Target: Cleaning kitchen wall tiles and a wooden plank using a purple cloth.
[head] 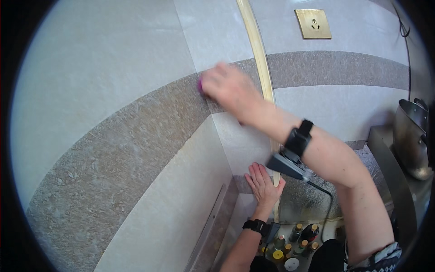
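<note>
My right hand [234, 90] is blurred, held against the brown patterned band of the tiled wall [163, 112] near the inner corner. A purple object [200, 85] shows at its fingertips; most of it is covered by the hand, and I cannot tell its kind. Lower down, my left hand [263, 187] rests on the wall with its fingers spread. Its thumb lies across a cream vertical trim strip [260, 56]. Both wrists carry a black strap with a small device; a black cable trails from the right one [289, 159].
Several capped bottles [300, 243] and jars stand below my hands. A metal pot [409, 142] sits at the right on a steel surface [382, 146]. On the upper wall is a gold socket plate [313, 23]. A narrow ledge [209, 224] runs along the left wall.
</note>
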Tool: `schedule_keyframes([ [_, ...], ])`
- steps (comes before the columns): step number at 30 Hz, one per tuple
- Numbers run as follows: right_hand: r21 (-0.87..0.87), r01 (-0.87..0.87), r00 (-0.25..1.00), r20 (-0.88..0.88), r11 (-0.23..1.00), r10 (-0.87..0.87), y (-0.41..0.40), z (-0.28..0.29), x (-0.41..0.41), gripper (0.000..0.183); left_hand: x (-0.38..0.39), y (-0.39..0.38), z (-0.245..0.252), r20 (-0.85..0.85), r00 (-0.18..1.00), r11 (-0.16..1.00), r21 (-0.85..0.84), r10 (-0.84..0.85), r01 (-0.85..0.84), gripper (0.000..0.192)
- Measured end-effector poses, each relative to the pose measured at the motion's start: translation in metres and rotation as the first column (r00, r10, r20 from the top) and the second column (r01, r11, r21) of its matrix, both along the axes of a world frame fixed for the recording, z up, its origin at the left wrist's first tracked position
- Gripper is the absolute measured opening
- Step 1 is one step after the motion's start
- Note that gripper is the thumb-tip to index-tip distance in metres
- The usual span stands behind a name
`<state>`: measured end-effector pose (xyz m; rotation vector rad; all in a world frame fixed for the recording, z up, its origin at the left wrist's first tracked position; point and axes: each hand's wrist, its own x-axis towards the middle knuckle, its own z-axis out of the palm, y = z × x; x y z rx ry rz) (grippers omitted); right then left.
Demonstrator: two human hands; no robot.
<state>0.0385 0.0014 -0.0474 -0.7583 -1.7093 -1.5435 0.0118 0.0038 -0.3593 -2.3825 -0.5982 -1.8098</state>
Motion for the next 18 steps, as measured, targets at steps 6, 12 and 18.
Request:
schedule_keyframes([
  [6, -0.133, -0.030, 0.989, -0.150, 0.991, 0.010, 0.000, -0.070, -0.018, 0.011, -0.003, 0.008, -0.009, 0.011, 0.994, 0.994, 0.034, 0.107, -0.108, 0.086],
  [12, -0.516, -0.289, 0.885, -0.465, 0.806, 0.019, -0.055, -0.190, -0.003, 0.021, -0.007, -0.002, -0.001, 0.121, 0.911, 0.758, -0.518, -0.394, 0.396, 0.084],
  [18, 0.338, -0.920, -0.344, -0.939, 0.196, 0.007, -0.122, -0.216, 0.009, 0.021, 0.001, 0.013, -0.010, 0.190, 0.950, 0.892, -0.338, -0.248, 0.301, 0.095],
])
